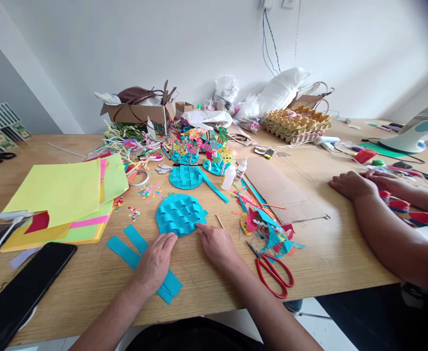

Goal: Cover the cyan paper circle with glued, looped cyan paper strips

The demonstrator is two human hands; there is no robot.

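A round disc of woven blue paper (180,214) lies on the table in front of me, its strips bulging up in small waves and short ends jutting out at the right. My left hand (157,258) is at its lower left edge, fingers together and closed on the rim. The outstretched index finger of my right hand (217,244) touches the disc's lower right edge, the other fingers curled loosely. Loose blue paper strips (124,250) lie partly under my left hand. Red-handled scissors (272,273) rest to the right of my right forearm.
Behind the disc are a second blue disc (185,177), glue bottles (229,176) and decorated pieces (217,151). Paper scraps (268,231) and cardboard (283,190) lie right; coloured sheets (56,192) and a phone (27,292) left. Another person's arms (378,209) rest at the far right.
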